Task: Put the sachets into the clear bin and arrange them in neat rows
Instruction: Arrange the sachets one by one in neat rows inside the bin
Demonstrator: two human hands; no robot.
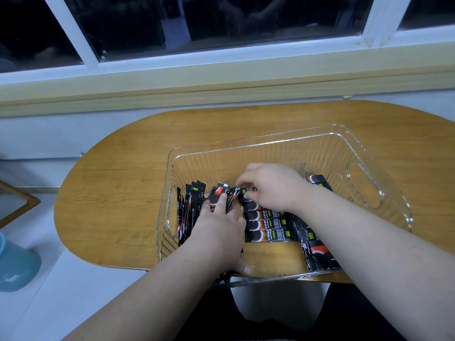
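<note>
the fingers of the right hand are curled and pinch one end of a black sachet, holding it just above the middle of the clear bin. the left hand lies beside it, its fingers stretched out fairly straight and pressing on a tilted packet that leans toward the upright bundle, a batch of sachets standing on edge against the bin's left wall. under the right hand a flat row of sachets lies side by side on the bin floor, printed faces up, touching one another. further right a loose pile of sachets runs from the near wall toward the far side, partly hidden by the right forearm. both hands are inside the bin and almost touch.

the bin sits on an oval wooden worktop, its near edge at the worktop's near edge. beyond the worktop are a pale sill and a dark window. a blue object rests low at the left; i cannot tell what it is.
</note>
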